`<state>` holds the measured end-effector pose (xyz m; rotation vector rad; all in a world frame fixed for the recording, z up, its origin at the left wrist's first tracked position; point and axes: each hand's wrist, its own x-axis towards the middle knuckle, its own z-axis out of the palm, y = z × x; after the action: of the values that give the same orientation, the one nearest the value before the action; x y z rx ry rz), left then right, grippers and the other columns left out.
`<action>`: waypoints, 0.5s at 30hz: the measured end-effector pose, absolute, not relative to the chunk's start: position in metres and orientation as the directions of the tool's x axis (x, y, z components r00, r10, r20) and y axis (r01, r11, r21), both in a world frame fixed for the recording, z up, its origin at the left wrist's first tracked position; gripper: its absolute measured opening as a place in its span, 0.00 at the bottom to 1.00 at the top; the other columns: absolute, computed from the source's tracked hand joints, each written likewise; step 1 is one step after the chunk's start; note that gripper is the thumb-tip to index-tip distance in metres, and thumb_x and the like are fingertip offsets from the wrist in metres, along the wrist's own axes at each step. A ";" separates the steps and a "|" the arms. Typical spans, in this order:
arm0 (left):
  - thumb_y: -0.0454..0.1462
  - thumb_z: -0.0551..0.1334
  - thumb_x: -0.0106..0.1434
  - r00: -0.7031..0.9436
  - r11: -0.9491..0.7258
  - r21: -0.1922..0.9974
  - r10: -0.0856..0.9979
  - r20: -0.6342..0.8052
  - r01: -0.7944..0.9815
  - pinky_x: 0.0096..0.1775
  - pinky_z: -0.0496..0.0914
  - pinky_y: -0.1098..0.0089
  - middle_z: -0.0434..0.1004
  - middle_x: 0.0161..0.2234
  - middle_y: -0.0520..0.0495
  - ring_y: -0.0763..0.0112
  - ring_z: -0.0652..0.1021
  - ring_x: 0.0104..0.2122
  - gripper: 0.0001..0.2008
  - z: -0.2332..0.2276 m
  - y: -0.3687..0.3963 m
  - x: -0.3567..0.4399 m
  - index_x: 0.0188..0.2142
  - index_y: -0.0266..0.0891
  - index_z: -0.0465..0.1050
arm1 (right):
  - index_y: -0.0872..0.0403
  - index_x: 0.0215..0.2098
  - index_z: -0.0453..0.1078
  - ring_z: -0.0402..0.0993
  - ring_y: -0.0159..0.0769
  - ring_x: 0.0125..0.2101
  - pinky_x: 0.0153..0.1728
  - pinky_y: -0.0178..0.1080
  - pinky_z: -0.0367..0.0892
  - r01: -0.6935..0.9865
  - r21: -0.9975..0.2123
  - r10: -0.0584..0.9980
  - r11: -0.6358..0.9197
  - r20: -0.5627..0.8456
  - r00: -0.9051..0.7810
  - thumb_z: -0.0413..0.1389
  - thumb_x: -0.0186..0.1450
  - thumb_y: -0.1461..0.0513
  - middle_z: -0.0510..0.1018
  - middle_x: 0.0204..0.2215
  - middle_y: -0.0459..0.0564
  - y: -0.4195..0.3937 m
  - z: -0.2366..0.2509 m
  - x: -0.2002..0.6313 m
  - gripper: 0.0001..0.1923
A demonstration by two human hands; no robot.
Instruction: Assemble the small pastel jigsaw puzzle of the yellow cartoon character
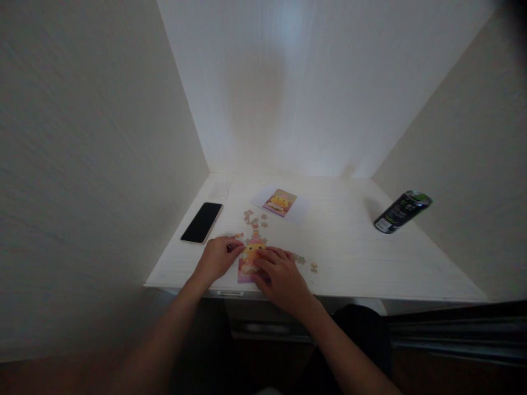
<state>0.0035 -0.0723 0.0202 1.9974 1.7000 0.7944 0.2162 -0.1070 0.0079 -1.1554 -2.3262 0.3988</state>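
Observation:
A partly assembled jigsaw puzzle (249, 267) with a yellow figure lies near the front edge of the white table. My left hand (217, 257) is at its upper left edge, thumb and fingers closed in a pinch; whatever is between them is too small to make out. Across the right side of the puzzle lies my right hand (282, 277), fingers apart and resting on the picture, covering part of it. Loose puzzle pieces (248, 215) are scattered above the puzzle. More pieces (314, 267) lie to the right of my right hand.
A black-screened phone (202, 223) lies on the left of the table (341, 247). Behind the puzzle is a picture card (280, 202) on a white sheet. At the right stands a dark can (401, 213). Pale panels (263, 109) enclose the back and both sides.

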 end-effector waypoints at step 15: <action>0.35 0.60 0.62 0.142 -0.258 0.437 0.949 0.281 0.862 0.35 0.67 0.67 0.72 0.29 0.47 0.66 0.74 0.30 0.08 0.021 -0.085 0.017 0.27 0.38 0.74 | 0.50 0.47 0.73 0.63 0.48 0.57 0.56 0.53 0.55 0.653 -0.467 0.803 0.596 0.312 -0.508 0.58 0.64 0.57 0.73 0.55 0.51 -0.107 0.009 0.216 0.13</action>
<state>0.0165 -0.0854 0.0207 2.2379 1.7983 0.7623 0.2159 -0.1073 0.0091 -1.1547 -2.3246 0.3967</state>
